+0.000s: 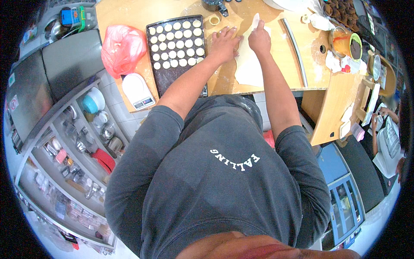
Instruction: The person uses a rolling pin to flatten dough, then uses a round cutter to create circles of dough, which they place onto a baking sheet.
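Note:
A thin sheet of pale dough (249, 71) lies on the wooden table (224, 84) in front of me. My left hand (224, 44) rests palm down on the wood at the left of the sheet, fingers spread, holding nothing. Over the dough's right side, my right hand (260, 39) is closed, its fingers bent together. A narrow white pointed piece (256, 20) shows just beyond those fingers; whether it is dough or a tool, I cannot tell. Past my left hand sits a small round ring cutter (214, 20). A long metal tube (294, 52) lies to the right of the dough.
Left of my hands lies a black baking tray (172, 84) with several rows of small round dough pieces. Beside it are a pink plastic bag (123, 49) and a white kitchen scale (136, 90). An orange-yellow container (345, 44) stands at the right; a person (385, 134) is farther right.

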Tool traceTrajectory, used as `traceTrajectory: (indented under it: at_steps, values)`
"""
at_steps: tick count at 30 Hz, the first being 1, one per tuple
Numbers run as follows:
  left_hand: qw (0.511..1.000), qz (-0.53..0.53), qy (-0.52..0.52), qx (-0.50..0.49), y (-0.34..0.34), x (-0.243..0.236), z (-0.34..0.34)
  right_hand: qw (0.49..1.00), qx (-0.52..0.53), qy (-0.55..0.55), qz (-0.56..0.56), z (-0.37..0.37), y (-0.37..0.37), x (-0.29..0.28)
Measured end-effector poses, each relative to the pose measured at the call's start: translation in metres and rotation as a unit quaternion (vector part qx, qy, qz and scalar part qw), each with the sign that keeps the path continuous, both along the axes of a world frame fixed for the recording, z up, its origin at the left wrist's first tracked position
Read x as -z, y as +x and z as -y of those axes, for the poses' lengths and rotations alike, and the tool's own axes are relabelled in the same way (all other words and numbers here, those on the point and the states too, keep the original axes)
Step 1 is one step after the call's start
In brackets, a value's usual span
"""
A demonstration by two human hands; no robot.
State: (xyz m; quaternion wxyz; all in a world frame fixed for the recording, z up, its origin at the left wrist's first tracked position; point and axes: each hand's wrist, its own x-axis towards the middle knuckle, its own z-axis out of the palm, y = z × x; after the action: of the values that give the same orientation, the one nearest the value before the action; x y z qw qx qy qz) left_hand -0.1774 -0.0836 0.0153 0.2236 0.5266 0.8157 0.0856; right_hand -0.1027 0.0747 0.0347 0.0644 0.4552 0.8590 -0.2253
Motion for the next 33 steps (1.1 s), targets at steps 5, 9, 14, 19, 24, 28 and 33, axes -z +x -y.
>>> traceTrajectory:
  at_steps: [5,9,14,19,24,28,33]
  values:
    - [1.0,-0.008,-0.018,0.018,-0.003,-0.01,0.0,0.999,-0.004,-0.034,-0.008,-0.001,-0.002,-0.002]
    - [0.999,-0.02,-0.029,0.011,0.0,-0.011,-0.004,1.0,0.002,-0.019,-0.007,0.001,0.003,0.005]
    - [0.999,-0.009,-0.047,0.019,-0.002,-0.016,-0.006,1.0,0.006,-0.029,-0.012,0.004,0.013,0.008]
    - [1.0,0.014,-0.013,0.012,-0.005,-0.003,0.007,0.999,0.008,-0.041,-0.002,0.015,0.018,0.0]
    - [0.995,0.067,0.064,-0.025,0.004,0.002,0.023,0.999,0.015,-0.044,0.004,0.022,0.025,-0.001]
    - [0.994,0.075,0.063,-0.055,0.014,-0.002,0.032,0.999,0.008,-0.034,0.006,0.031,0.033,-0.001]
    - [0.994,0.067,0.071,-0.052,0.024,-0.014,0.043,0.999,0.01,-0.022,-0.024,0.039,0.055,0.014]
